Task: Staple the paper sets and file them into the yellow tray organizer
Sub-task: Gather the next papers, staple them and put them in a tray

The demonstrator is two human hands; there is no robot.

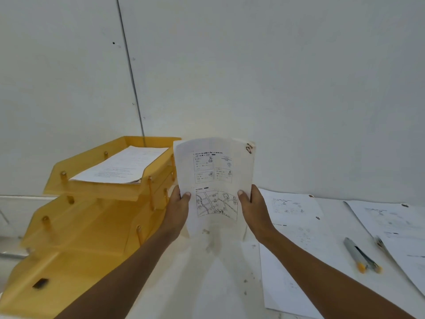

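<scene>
I hold a printed paper set (pixel 215 178) upright above the white table, its sheets bowed between my hands. My left hand (pixel 178 210) grips its lower left edge and my right hand (pixel 253 210) grips its lower right edge, thumbs on the front. A map drawing shows on its lower half. Just left of it stands the yellow tray organizer (pixel 92 217) with three stacked tiers. The top tier holds a stack of papers (pixel 122 166). The two lower tiers look bare. A grey stapler (pixel 358 254) lies on the table at the right.
Two more paper sets lie flat on the table: one (pixel 294 226) right of my right arm, another (pixel 395 229) at the far right edge. A white wall rises close behind the table. A small black object (pixel 41 283) sits on the bottom tier.
</scene>
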